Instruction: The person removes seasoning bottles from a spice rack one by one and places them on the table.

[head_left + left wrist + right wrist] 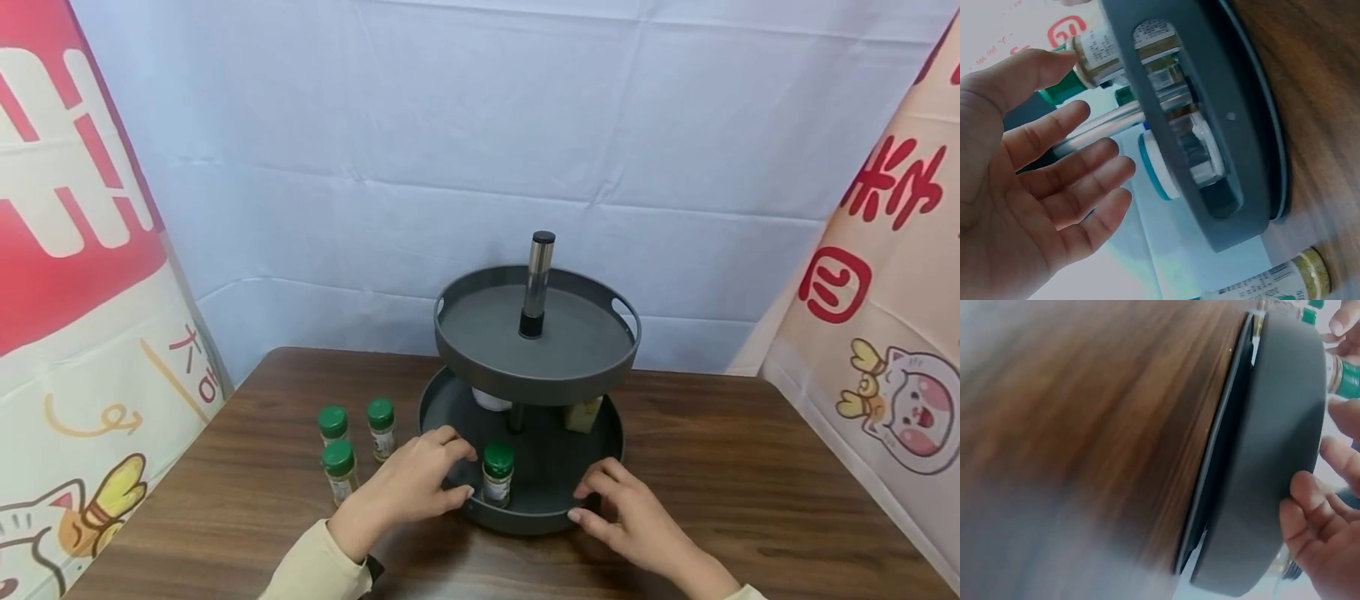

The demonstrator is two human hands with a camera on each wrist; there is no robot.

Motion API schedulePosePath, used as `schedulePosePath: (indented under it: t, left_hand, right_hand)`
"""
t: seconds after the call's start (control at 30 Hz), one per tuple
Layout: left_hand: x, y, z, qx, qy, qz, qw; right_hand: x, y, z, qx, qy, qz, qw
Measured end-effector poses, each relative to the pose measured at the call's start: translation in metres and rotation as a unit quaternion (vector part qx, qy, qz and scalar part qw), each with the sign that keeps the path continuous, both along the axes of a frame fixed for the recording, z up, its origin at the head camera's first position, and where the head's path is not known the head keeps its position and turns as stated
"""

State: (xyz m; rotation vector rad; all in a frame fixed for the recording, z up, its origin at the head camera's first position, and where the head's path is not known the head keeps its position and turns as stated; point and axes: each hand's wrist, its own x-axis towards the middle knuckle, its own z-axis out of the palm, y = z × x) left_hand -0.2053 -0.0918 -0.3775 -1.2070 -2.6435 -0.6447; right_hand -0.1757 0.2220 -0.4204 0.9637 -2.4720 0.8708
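Observation:
A two-tier dark grey turntable has a round lower tray and an upper tray on a metal post. A green-capped spice jar stands upright just inside the lower tray's front rim. My left hand is at the rim beside this jar, fingers spread and slightly bent, thumb tip close to the jar; in the left wrist view, its palm holds nothing. At the front right, my right hand has loosely bent fingers at the lower rim. The right wrist view shows fingertips against its outer wall.
Green-capped spice jars stand on the wooden table left of the turntable. Deeper in the lower tray are a white-lidded jar and a pale yellowish container, partly under the upper tray. Cloth backdrops enclose the table.

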Motion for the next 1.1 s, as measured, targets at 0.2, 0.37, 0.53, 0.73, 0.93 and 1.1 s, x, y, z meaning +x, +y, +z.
schedulePosePath:
  t: [0.2, 0.37, 0.53, 0.73, 0.93, 1.1]
  left_hand:
    - [0.000, 0.004, 0.007, -0.004, 0.013, 0.004, 0.9999]
    - [-0.001, 0.007, 0.013, -0.010, 0.014, 0.003, 0.9998]
    - [-0.001, 0.009, 0.016, -0.016, 0.015, 0.009, 0.9997]
    - [-0.002, 0.009, 0.017, -0.018, 0.007, 0.012, 0.9997]
    - [-0.002, 0.010, 0.017, -0.016, -0.002, 0.011, 0.9998]
    - [-0.002, 0.010, 0.017, -0.011, 0.003, 0.009, 0.9999]
  right_hand:
    - [-0.009, 0.011, 0.000, -0.022, 0.026, -0.123, 0.9919]
    - [-0.021, 0.021, 0.010, 0.006, -0.084, -0.200, 0.9762]
    - [-0.033, 0.029, 0.016, -0.007, -0.219, -0.202, 0.9547]
    - [-0.041, 0.028, 0.017, -0.032, -0.279, -0.188, 0.9411]
    - [-0.041, 0.025, 0.018, -0.030, -0.274, -0.203, 0.9397]
    - [-0.041, 0.024, 0.018, -0.030, -0.278, -0.212, 0.9363]
